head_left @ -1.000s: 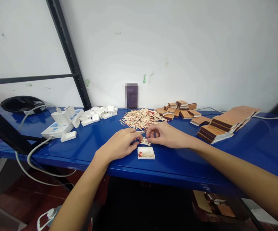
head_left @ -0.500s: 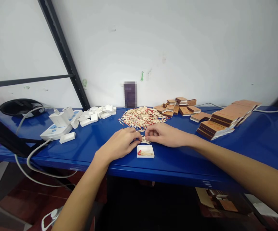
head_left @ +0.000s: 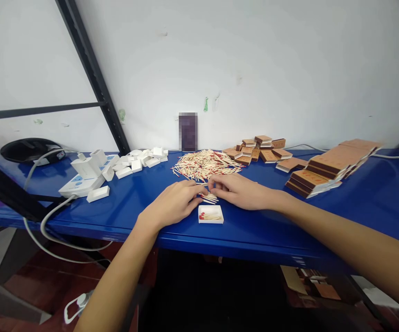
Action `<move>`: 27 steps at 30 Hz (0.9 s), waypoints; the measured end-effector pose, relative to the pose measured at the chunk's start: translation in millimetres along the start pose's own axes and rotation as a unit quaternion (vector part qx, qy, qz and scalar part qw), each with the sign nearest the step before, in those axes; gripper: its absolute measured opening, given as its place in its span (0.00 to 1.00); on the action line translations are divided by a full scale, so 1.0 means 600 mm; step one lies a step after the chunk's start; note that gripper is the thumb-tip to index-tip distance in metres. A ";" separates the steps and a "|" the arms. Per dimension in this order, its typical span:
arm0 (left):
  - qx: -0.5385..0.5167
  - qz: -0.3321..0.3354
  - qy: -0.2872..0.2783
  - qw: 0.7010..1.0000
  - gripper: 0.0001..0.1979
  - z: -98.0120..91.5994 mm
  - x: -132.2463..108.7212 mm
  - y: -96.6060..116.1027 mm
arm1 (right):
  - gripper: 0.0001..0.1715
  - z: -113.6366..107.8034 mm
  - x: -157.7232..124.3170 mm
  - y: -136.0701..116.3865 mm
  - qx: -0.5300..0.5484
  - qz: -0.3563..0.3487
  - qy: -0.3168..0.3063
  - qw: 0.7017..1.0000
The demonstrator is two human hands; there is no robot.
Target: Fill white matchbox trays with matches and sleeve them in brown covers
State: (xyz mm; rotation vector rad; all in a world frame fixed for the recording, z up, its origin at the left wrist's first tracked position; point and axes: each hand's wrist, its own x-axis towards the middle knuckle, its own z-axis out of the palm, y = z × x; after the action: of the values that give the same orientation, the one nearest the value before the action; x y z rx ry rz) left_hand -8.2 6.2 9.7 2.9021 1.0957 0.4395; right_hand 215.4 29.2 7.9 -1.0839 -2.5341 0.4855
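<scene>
My left hand (head_left: 176, 202) rests on the blue table, its thumb and fingers closed on the red-headed ends of a few loose matches (head_left: 210, 198). From the right, my right hand (head_left: 235, 190) has its fingertips pinched together at the same matches; what they hold is too small to tell. Just in front of my hands lies a white tray (head_left: 211, 222) with several red-tipped matches inside, heads to the left. A big heap of matches (head_left: 206, 164) spreads behind my hands.
White empty trays (head_left: 136, 165) pile up at the back left beside a white power strip (head_left: 81, 184). Brown matchbox sleeves (head_left: 269, 156) lie at the back right, and more stand stacked (head_left: 324, 170) at the right. A black shelf post (head_left: 95, 78) rises at left.
The view has shifted slightly. My fingers have moved a little at the loose matches, which are now more visible between my hands. The tray's contents look the same.
</scene>
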 end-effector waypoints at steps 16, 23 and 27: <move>0.001 0.002 -0.012 1.000 0.12 -0.003 0.003 0.005 | 0.07 0.000 0.000 -0.001 -0.004 -0.002 -0.008 1.000; -0.014 0.005 -0.007 1.000 0.10 -0.001 0.004 0.004 | 0.07 0.000 0.000 0.001 -0.012 0.002 -0.010 1.000; -0.012 0.008 -0.001 1.000 0.09 -0.001 0.004 0.005 | 0.07 -0.001 -0.001 0.000 -0.019 0.001 -0.013 1.000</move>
State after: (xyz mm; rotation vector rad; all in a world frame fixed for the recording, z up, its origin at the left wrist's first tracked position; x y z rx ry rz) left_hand -4.7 5.7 11.3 2.8915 1.0598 0.4470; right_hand 215.7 28.8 8.4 -1.0998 -2.5748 0.4557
